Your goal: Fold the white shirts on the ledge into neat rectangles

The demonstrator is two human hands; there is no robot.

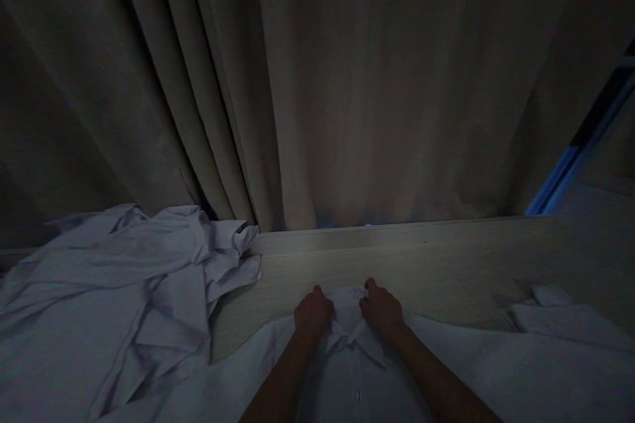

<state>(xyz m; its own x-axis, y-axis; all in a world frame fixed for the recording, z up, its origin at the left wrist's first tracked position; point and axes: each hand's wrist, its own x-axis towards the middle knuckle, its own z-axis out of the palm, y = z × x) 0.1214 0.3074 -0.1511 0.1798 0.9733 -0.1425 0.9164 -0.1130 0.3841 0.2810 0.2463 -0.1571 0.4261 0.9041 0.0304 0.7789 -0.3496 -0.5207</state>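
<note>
A pale collared shirt (347,377) lies front side up on a light wooden surface, its sleeves spread to both sides. My left hand (313,314) is closed on the left side of the shirt's collar (348,307). On the collar's right side, my right hand (381,307) grips the fabric with curled fingers. Between the hands the collar stands spread, its points folded down toward the button front. The light is dim, and the fingertips are partly hidden by the hands.
A heap of crumpled pale garments (114,284) lies at the left, overlapping the shirt's sleeve. The wooden surface (397,261) runs up to a long curtain (372,92) at the back. A narrow bluish strip (560,175) shows beside the curtain at the right.
</note>
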